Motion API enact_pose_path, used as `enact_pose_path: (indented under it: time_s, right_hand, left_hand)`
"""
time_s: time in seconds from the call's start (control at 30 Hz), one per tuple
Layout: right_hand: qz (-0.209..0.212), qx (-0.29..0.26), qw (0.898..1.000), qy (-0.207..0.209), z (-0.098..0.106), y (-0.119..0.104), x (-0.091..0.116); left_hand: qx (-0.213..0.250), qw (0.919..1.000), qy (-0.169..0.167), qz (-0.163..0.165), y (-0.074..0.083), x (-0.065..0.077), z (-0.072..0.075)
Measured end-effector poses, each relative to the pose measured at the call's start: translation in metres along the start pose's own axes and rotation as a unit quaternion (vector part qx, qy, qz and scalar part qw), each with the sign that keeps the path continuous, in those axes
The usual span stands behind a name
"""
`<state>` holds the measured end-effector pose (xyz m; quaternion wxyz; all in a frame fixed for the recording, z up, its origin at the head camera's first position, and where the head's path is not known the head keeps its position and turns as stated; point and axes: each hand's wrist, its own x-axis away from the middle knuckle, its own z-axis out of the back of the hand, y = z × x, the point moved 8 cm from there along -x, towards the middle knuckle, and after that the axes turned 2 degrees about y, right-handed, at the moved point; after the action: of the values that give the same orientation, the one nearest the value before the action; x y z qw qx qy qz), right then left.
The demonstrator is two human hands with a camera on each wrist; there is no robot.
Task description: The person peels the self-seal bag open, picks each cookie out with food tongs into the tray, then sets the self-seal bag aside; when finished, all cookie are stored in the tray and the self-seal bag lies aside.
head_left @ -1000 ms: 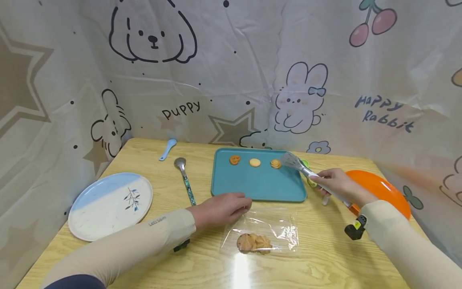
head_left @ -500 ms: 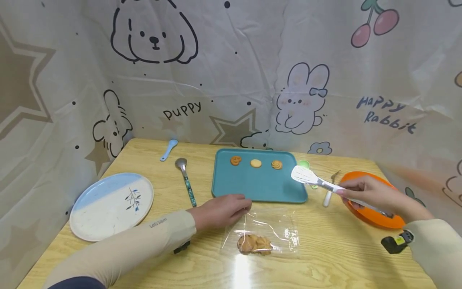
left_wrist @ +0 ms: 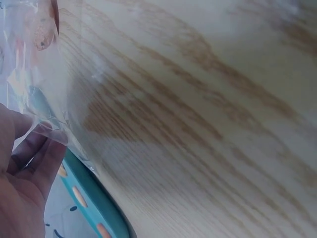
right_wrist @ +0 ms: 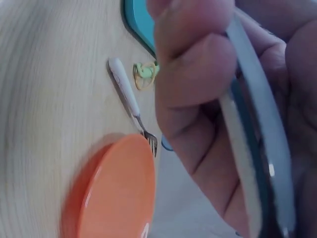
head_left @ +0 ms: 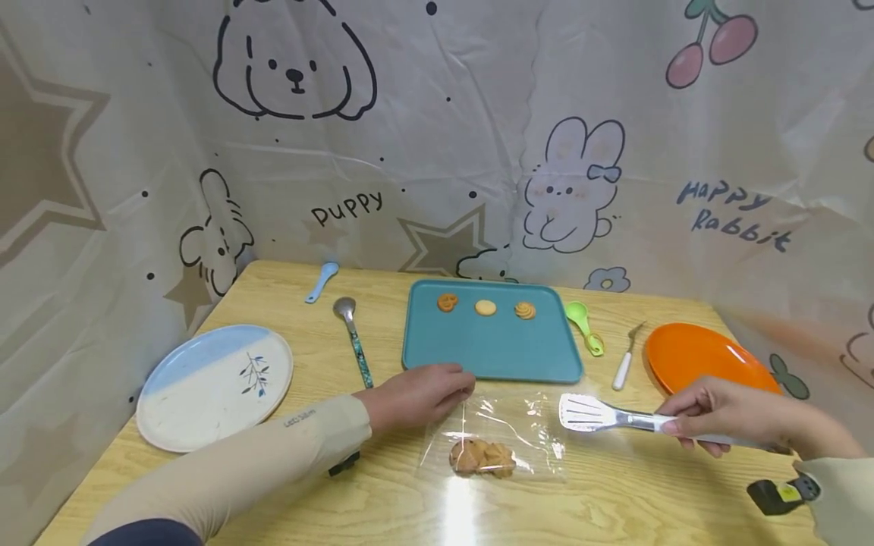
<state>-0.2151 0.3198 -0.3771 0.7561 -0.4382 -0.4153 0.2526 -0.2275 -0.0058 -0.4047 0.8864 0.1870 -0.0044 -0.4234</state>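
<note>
While the left hand (head_left: 419, 396) pinches the far left edge of a clear bag (head_left: 512, 421), thumb and fingertips meeting on the film, the bag lies flat on a wood-grain table (head_left: 635, 500), centre front. Contents: cookies (head_left: 481, 459), bunched at its near side, one of them speckled. Metal tongs (head_left: 638, 421), slotted head, held nearly level by the right hand (head_left: 727, 417), thumb and fingers curled close about the arms; head at the bag's right edge, contact not determinable. Teal tray (head_left: 492, 349), rectangular, just beyond the bag; along its far side, left to right, a pretzel-shaped biscuit (head_left: 447, 302), a plain round biscuit (head_left: 485, 307) and a swirled biscuit (head_left: 524, 310), spaced apart. Right of the tray: green spoon (head_left: 577, 312); white-handled fork (head_left: 622, 371); orange plate (head_left: 703, 353), partly behind the right hand. Left of the tray: metal spoon (head_left: 356, 347), patterned handle; light blue spoon (head_left: 321, 283), near the far edge; white-and-blue plate (head_left: 198, 402), twig motif. Backdrop: pale cloth (head_left: 451, 98), printed with puppies, rabbit, cherries and stars.
</note>
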Motion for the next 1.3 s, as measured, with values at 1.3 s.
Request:
enact_pose_path:
  time_s: [1.3]
  right_hand:
    - [-0.002, 0.0, 0.993, -0.118, -0.05, 0.008, -0.081]
  left_hand:
    - [-0.002, 1.0, -0.001, 0.009, 0.0, 0.001, -0.001]
